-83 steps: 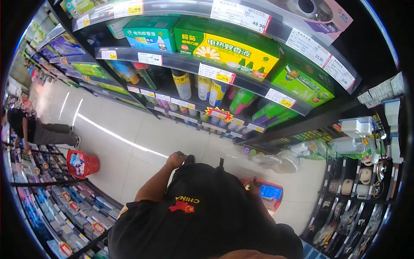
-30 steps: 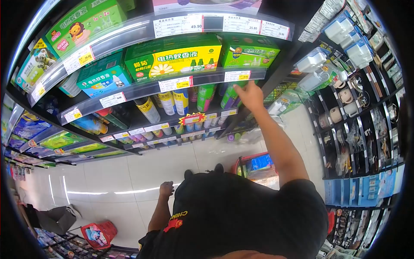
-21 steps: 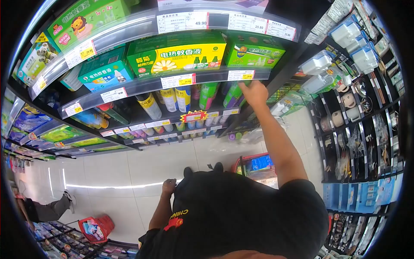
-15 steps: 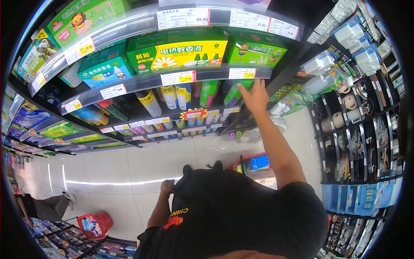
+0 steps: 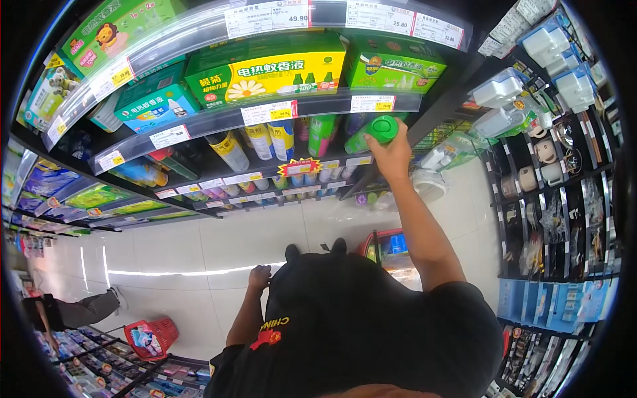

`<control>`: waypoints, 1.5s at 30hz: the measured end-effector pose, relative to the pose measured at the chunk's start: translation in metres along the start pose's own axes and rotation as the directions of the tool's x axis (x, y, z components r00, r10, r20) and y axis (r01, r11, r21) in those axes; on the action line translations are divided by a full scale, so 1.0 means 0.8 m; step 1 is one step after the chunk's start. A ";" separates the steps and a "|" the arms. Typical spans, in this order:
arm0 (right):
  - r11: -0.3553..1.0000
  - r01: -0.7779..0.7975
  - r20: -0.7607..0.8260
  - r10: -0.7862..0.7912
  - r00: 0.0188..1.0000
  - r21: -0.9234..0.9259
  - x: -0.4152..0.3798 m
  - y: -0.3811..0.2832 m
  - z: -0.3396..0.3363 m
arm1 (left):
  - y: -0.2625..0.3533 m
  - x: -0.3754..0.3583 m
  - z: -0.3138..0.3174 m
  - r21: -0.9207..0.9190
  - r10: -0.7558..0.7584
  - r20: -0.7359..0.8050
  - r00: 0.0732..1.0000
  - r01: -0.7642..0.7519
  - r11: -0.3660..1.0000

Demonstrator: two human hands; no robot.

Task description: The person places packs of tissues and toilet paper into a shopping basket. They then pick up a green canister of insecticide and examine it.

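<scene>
My right hand is wrapped round the top of a green spray can at the right end of the shelf, just under the price strip. The can leans out past the shelf edge, its round green cap facing up. Left of it stand another green can and some yellow and white cans. My left hand hangs low beside my body, its fingers curled; whether it holds anything is too small to tell.
Green and yellow boxes fill the shelf above. A red basket stands on the floor at lower left, near another person. Beside my body is a red cart. Hanging goods line the rack at right.
My right hand has closed round the green can at the shelf's right end, and the can has tilted outward so its cap shows. The whole view has shifted slightly.
</scene>
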State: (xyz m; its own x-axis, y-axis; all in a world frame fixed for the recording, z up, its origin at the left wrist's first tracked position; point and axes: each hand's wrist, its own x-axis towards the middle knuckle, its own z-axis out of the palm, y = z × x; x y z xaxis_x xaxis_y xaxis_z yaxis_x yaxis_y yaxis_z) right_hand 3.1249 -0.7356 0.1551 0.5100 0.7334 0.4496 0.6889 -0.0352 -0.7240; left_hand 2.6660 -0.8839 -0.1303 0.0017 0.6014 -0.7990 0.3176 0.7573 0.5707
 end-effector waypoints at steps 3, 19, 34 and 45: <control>0.973 -0.043 -0.029 0.051 0.998 0.226 -0.018 0.003 -0.010 | 0.008 0.001 0.003 -0.010 0.036 -0.007 0.999 -0.036 0.999; 0.480 -0.226 0.115 0.250 0.961 0.847 -0.052 -0.036 -0.116 | 0.291 -0.134 0.094 -0.442 0.426 0.341 0.838 -0.257 0.859; 0.086 -0.500 0.474 0.215 0.854 0.862 -0.045 -0.057 -0.060 | 0.325 -0.233 0.125 -0.483 0.563 0.664 0.492 -0.292 0.826; 0.092 -0.558 0.531 0.216 0.819 0.825 -0.041 -0.069 -0.051 | 0.332 -0.250 0.123 -0.315 0.610 0.586 0.534 -0.543 0.778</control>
State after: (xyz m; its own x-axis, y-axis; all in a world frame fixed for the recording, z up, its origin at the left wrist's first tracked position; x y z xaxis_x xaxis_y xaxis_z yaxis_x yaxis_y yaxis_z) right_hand 3.0909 -0.7857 0.2016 0.2937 0.9536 -0.0659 -0.6464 0.1473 -0.7487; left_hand 2.8431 -0.8280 0.1627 0.7498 0.6338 -0.1900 -0.0524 0.3432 0.9378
